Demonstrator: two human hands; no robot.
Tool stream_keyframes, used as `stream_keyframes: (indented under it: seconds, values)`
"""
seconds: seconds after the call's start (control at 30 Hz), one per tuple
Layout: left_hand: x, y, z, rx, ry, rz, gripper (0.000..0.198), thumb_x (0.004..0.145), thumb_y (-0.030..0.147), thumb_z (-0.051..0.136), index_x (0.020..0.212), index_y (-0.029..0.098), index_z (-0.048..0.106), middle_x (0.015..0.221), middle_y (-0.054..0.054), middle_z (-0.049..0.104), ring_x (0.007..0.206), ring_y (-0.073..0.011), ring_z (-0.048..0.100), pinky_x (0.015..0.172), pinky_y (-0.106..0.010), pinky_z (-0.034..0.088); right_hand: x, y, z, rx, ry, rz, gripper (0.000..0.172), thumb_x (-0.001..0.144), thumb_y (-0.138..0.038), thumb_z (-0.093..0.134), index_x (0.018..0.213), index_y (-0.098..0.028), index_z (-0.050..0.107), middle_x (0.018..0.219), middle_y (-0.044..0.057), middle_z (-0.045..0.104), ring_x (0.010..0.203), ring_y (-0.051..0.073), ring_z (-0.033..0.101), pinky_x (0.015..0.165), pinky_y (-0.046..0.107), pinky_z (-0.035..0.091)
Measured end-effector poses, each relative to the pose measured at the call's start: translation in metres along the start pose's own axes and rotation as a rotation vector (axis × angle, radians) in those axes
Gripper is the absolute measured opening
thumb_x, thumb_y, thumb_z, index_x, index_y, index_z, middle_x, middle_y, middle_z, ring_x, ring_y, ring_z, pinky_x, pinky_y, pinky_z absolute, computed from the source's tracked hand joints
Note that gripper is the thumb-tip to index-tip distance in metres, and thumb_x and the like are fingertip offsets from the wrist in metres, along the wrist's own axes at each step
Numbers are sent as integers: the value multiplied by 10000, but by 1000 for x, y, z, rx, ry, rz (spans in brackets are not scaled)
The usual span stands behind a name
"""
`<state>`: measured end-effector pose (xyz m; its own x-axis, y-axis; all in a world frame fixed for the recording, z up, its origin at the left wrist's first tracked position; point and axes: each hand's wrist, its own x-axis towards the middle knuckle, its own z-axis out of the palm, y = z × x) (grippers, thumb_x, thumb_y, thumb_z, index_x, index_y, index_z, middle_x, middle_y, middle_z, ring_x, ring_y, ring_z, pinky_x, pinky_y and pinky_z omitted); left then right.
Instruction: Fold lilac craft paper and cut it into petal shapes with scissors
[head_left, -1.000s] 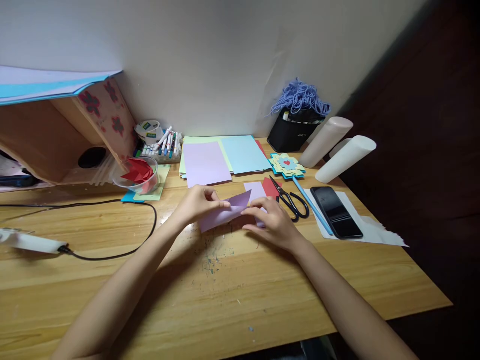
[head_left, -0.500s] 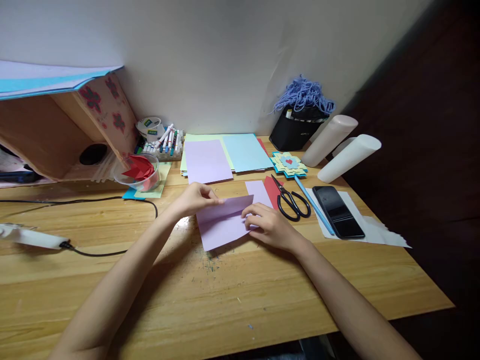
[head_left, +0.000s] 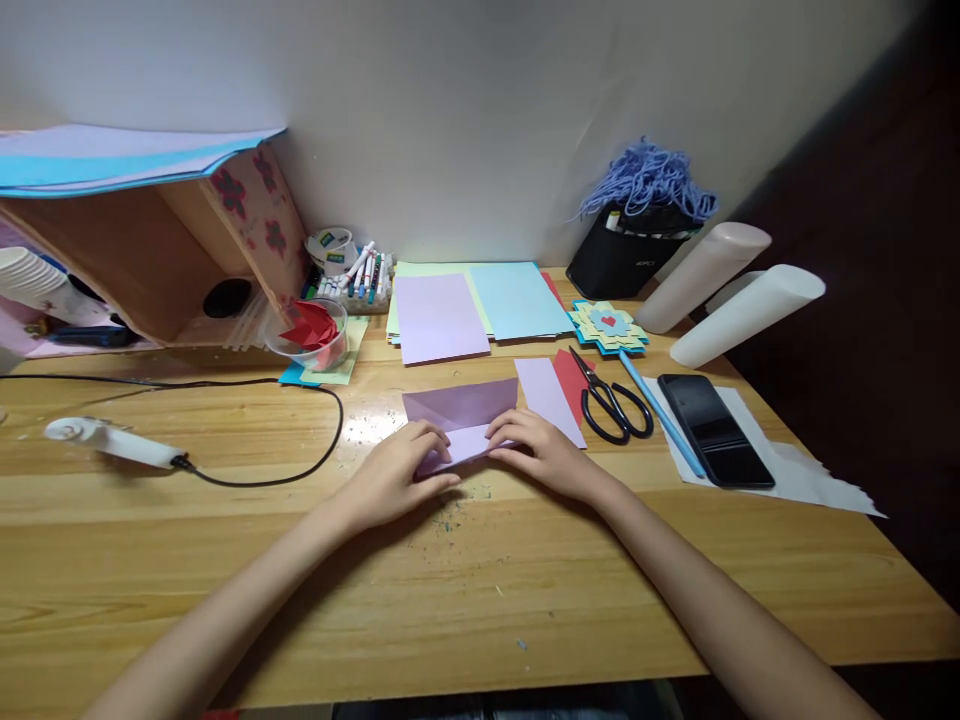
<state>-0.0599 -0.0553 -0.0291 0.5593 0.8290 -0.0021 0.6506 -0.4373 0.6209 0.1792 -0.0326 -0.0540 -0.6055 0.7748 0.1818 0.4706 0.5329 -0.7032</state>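
A sheet of purple paper [head_left: 463,402] lies creased in front of me, its far half standing up in shade and its near part lighter. My left hand [head_left: 409,470] grips the near left edge between thumb and fingers. At the near right edge, my right hand [head_left: 536,450] pinches the same sheet. Just beyond my right hand are a narrow purple paper strip [head_left: 551,400] and a red paper piece [head_left: 572,375]. Black-handled scissors [head_left: 609,400] lie partly over the red piece.
A white glue gun [head_left: 120,443] with a black cord lies left. Stacked coloured paper [head_left: 517,300], a markers box [head_left: 367,280] and a plastic bowl [head_left: 341,345] of red folded paper stand behind. Right are a phone [head_left: 716,430], a blue pen [head_left: 660,415], a layered paper flower [head_left: 609,325] and white rolls [head_left: 750,315].
My left hand has moved from the sheet's far edge down to its near left edge. The near part is now gripped by both hands, and the far half stands up. The view has shifted left.
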Motion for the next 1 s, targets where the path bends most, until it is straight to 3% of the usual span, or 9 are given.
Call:
stream_keyframes:
  seconds: [0.17, 0.33, 0.8, 1.0]
  values:
    - [3, -17, 10, -79, 89, -48, 256, 889, 319, 384, 758, 172, 547, 841, -39, 581, 775, -153, 522, 714, -290, 409, 4, 8, 5, 92, 114, 228, 181, 803, -359, 558, 773, -189, 612, 830, 25, 618, 777, 156, 559, 692, 272, 424]
    - [4, -25, 21, -103, 275, -72, 165, 825, 284, 502, 711, 165, 505, 879, -48, 543, 796, -153, 512, 697, -285, 411, 7, 10, 12, 9, 222, 419, 246, 714, -433, 620, 742, -191, 581, 673, -16, 584, 615, 145, 515, 563, 245, 364]
    - [7, -31, 28, -61, 323, -63, 150, 772, 217, 578, 690, 163, 465, 894, -38, 492, 825, -148, 500, 716, -283, 424, 8, 15, 26, -230, 276, 312, 138, 813, -329, 548, 770, -200, 529, 770, 34, 609, 738, 195, 551, 657, 290, 393]
    - [8, -28, 27, 8, 326, -48, 173, 785, 229, 574, 936, 170, 515, 960, -56, 526, 876, -166, 520, 746, -310, 455, 8, 14, 26, -256, 281, 305, 134, 817, -320, 557, 767, -201, 523, 761, 29, 610, 729, 194, 560, 651, 286, 393]
